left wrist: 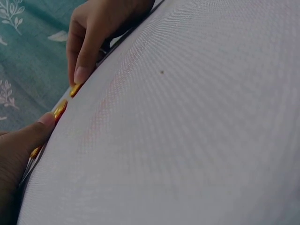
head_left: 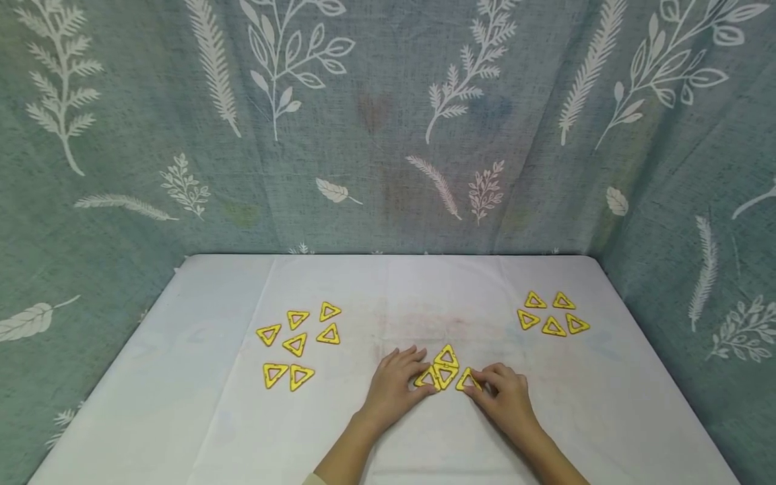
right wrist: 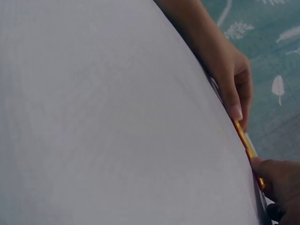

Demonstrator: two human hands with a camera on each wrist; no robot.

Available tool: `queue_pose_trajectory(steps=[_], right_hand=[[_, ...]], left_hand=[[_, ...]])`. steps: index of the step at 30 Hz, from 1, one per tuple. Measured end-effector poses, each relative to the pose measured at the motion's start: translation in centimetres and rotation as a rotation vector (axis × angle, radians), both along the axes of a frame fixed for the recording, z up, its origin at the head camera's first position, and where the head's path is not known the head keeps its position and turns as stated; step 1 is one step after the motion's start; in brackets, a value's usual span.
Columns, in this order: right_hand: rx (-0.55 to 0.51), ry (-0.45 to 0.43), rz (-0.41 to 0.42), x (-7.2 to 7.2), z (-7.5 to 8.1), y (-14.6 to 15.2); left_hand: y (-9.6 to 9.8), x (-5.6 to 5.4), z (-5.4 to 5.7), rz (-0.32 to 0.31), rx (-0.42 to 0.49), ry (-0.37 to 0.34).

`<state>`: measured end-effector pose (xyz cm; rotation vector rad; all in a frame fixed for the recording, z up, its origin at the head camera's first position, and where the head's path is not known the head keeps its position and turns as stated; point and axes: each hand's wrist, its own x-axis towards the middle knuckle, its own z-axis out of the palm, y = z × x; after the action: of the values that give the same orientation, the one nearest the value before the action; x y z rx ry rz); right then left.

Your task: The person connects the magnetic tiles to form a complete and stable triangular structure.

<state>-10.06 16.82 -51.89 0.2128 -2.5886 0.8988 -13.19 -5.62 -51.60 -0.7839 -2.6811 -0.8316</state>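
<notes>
Low in the middle of the head view, my left hand (head_left: pixel 394 385) pinches a yellow triangle frame (head_left: pixel 422 377) between thumb and index finger, its other fingers spread toward the back. That triangle lies against an inverted yellow triangle (head_left: pixel 445 386), with another triangle (head_left: pixel 440 356) above it. Just to the right, my right hand (head_left: pixel 508 396) pinches a separate yellow triangle (head_left: pixel 462 380) by thumb and fingertips, a small gap from the group. Edge-on in the left wrist view, yellow pieces (left wrist: pixel 60 110) show at the thumb; in the right wrist view a yellow edge (right wrist: pixel 248 146) spans between both hands.
Several loose yellow triangles (head_left: pixel 275 366) lie to the left on the white cloth-covered table (head_left: pixel 339 431). Another cluster of yellow triangles (head_left: pixel 554 333) sits at the back right. A green leaf-patterned curtain (head_left: pixel 376 135) stands around the table's back and sides.
</notes>
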Motion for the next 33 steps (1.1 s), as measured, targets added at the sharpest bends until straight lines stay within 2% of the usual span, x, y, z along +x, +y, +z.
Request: queue_pose_trajectory(steps=[5,16,21,25,28,33], right_hand=[[-0.005,0.047,0.045,0.08,-0.24,-0.77],[0.005,0.164,0.082,-0.09,-0.49,-1.05],[0.008,0.166,0.095,-0.05,-0.52,-1.0],[0.021,0.148,0.106,0.0,-0.52,-0.95],[0.032,0.156,0.134,-0.01,-0.56,-0.9],[0.048,0.178,0.21,-0.09,-0.56,-0.57]], left_hand=[[0.04,0.1,0.1,0.0,0.019,0.001],[-0.07,-0.09,-0.13,0.014,0.037,-0.015],[-0.15,-0.1,-0.14,0.021,0.122,-0.065],[-0.21,-0.13,-0.15,0.038,0.162,-0.07],[-0.25,-0.16,-0.21,0.05,0.14,-0.072],[-0.16,-0.21,-0.37,0.068,0.05,-0.124]])
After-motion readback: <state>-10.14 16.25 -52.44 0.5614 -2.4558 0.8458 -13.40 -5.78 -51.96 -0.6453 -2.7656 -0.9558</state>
